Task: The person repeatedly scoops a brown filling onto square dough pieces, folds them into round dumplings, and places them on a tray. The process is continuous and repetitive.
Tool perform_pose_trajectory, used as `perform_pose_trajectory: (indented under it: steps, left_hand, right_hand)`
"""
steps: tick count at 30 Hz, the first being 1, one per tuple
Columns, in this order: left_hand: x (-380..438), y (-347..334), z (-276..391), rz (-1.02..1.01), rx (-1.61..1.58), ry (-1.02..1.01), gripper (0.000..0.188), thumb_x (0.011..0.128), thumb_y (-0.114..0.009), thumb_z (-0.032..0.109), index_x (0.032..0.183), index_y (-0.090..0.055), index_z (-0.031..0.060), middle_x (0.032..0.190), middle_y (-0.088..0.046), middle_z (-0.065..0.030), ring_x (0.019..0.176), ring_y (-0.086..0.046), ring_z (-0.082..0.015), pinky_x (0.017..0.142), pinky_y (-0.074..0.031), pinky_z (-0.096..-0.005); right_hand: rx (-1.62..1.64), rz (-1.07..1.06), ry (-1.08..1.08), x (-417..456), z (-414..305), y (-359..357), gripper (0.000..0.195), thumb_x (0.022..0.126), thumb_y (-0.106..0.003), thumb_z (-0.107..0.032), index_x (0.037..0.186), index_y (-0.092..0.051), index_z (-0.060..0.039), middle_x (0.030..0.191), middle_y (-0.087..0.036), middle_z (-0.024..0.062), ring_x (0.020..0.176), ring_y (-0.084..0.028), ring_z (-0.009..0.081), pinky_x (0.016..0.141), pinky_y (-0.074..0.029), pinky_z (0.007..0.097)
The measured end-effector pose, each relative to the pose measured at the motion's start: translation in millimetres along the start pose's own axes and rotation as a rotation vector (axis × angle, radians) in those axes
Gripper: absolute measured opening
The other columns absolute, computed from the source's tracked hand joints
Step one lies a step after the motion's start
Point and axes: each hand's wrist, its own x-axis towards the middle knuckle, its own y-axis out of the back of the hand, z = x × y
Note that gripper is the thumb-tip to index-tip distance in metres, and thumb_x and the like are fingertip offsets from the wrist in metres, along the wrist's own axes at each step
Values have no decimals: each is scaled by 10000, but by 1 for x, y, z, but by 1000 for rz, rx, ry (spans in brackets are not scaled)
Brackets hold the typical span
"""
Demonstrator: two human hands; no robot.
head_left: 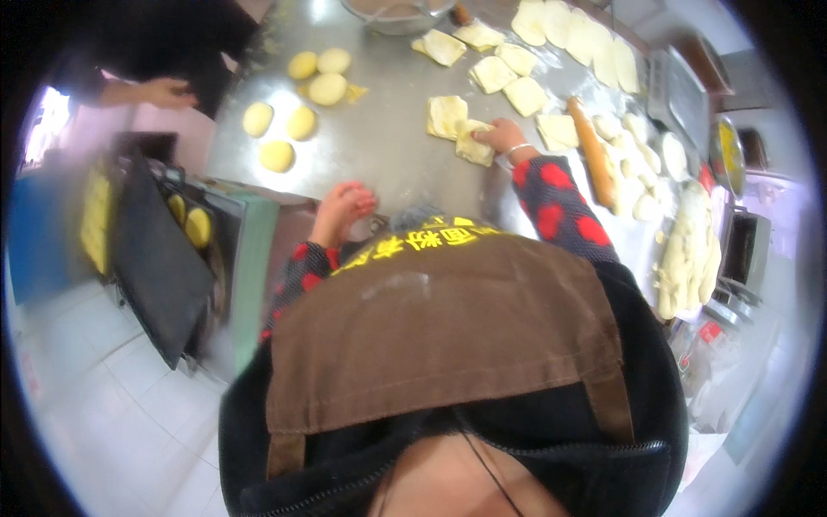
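My right hand (501,137) has its fingers and thumb on the upper right edge of a folded dough square (475,148), gripping it at the metal table (381,136). That square touches or overlaps another folded dough square (446,115) to its upper left. Nearest my right wrist lies one more pale square (557,132), with a wooden rolling pin (591,152) beside it. Over the near edge of the table is my left hand (345,205), its fingers bent. Nothing shows in it, but its palm side is hidden.
Several round yellow dough pieces (276,156) lie at left, more dough squares (492,73) and flat ovals (555,22) farther back. Small dough lumps (636,152) and a large dough mass (688,252) are at right. A metal bowl (400,16) and another person's hand (169,94) are beyond.
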Motion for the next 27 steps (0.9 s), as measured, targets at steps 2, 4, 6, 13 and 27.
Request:
perform_pose_trajectory:
  steps: [2, 4, 6, 13, 27]
  left_hand:
    - [-6, 4, -3, 35, -15, 24, 321, 926, -523, 76, 1214, -418, -18, 1072, -592, -166, 983, -600, -265, 879, -503, -379]
    - [-11, 8, -8, 85, -44, 28, 282, 921, -526, 76, 1178, -450, -10, 1016, -606, -150, 939, -617, -255, 850, -512, -371]
    - [-16, 16, -15, 106, -63, 32, 258, 920, -522, 74, 1159, -467, -7, 982, -613, -141, 915, -626, -251, 834, -517, -364]
    - [-22, 26, -22, 104, -65, 64, 289, 939, -478, 55, 1209, -442, -41, 1050, -583, -172, 976, -605, -283, 909, -507, -411]
    - [-31, 51, -23, 175, -13, 99, 281, 936, -488, 79, 1195, -460, -28, 1041, -600, -157, 941, -618, -252, 841, -528, -366]
  right_hand:
    - [-78, -118, 78, -10, -13, 21, 429, 714, -776, -341, 911, -639, 16, 778, -649, 108, 645, -635, 195, 528, -499, 323]
    - [-134, -230, 47, -18, -18, 51, 432, 717, -763, -341, 928, -633, 12, 781, -649, 124, 706, -651, 230, 606, -515, 342]
    - [-581, -157, 145, -24, -29, 79, 448, 741, -729, -366, 974, -638, 6, 902, -665, 160, 841, -648, 278, 731, -505, 381]
    - [-111, 19, 151, 30, -40, 17, 563, 735, -725, -382, 1137, -593, -10, 1108, -624, 201, 1040, -602, 338, 872, -486, 417]
    - [-463, 179, 723, -4, -91, -45, 495, 776, -679, -381, 1129, -609, -41, 1178, -587, 193, 1128, -529, 351, 961, -417, 415]
